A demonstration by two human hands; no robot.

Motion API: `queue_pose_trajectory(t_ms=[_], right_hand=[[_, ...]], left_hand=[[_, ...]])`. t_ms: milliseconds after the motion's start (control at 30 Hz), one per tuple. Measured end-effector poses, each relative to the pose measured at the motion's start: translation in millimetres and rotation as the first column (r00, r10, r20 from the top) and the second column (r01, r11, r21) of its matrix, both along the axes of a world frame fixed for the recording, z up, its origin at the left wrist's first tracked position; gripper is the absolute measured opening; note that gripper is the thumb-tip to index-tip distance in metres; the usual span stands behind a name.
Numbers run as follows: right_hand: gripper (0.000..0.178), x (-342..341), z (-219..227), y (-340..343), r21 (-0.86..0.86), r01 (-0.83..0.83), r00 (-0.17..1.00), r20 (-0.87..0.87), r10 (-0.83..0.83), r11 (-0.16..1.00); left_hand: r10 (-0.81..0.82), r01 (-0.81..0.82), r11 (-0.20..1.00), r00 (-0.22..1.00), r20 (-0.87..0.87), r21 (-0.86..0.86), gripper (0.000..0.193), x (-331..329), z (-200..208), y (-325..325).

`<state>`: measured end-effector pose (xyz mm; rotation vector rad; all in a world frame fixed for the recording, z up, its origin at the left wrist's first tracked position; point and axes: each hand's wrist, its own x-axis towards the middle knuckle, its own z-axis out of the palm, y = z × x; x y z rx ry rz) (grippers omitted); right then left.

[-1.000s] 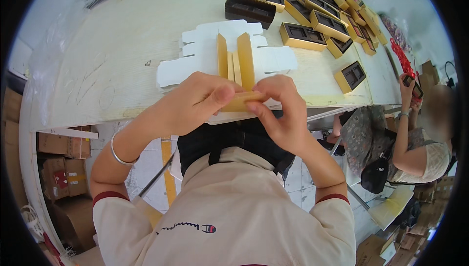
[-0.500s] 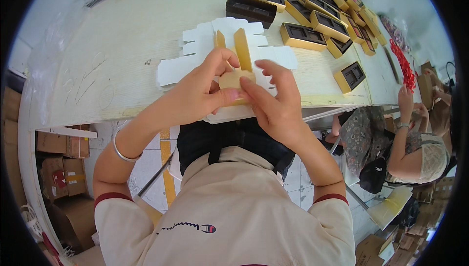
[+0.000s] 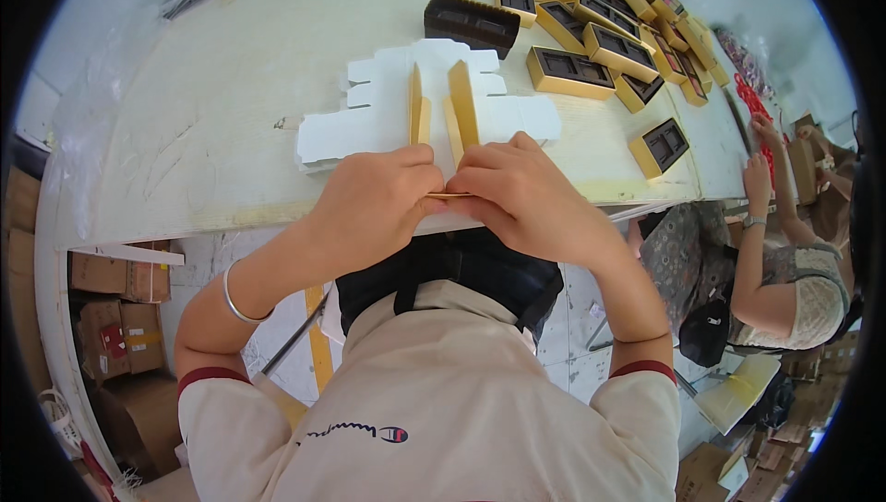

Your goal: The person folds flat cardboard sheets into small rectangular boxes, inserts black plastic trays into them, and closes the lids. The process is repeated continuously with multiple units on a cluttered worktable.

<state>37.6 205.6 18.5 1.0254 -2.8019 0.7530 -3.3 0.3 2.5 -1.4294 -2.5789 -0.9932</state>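
Observation:
A partly folded gold cardboard box (image 3: 463, 101) lies near the table's front edge, its two long gold side walls standing up. My left hand (image 3: 383, 190) and my right hand (image 3: 517, 186) meet at its near end, fingers bent and pinching the gold end flap between them. Only a thin edge of that flap shows; the fingers cover the rest. Beneath the box lie flat white card blanks (image 3: 337, 137) with tabbed edges, their white sides up.
A stack of dark brown plastic trays (image 3: 471, 24) stands behind the blanks. Several gold boxes with dark inserts (image 3: 572, 71) pile up at the far right, and one gold box (image 3: 661, 148) sits apart. A co-worker (image 3: 784, 290) handles red ribbon (image 3: 752, 101) at right.
Both hands have drawn down to the box's near end, and the fingers have closed on its end flap. More of the standing side walls shows. The co-worker's hands have moved up to the ribbon.

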Motion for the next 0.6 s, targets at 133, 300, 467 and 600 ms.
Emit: queue_pose_trajectory(t_ms=[133,300,467,600], right_hand=[[0.03,0.4,6.7,13.9,-0.002,0.027,0.989,-0.146,-0.027,1.0],[0.025,-25.8,4.9,40.3,0.038,0.089,0.886,-0.46,-0.061,0.995],[0.023,-8.7,21.8,9.3,0.061,0.195,0.806,-0.579,-0.125,0.979],[0.026,13.5,28.3,-7.5,-0.152,0.016,0.965,-0.256,-0.055,0.988]], left_hand=[[-0.059,0.062,0.998,0.985,0.165,-0.013,0.012,-9.8,7.6,-12.6],[-0.081,0.092,0.996,0.941,-0.328,0.018,0.028,-26.8,30.5,-25.0],[0.219,-0.234,0.969,0.692,-0.688,0.074,0.061,1.4,38.8,-8.9],[0.063,-0.072,0.997,0.912,-0.404,-0.006,0.038,-1.2,12.5,-4.1]])
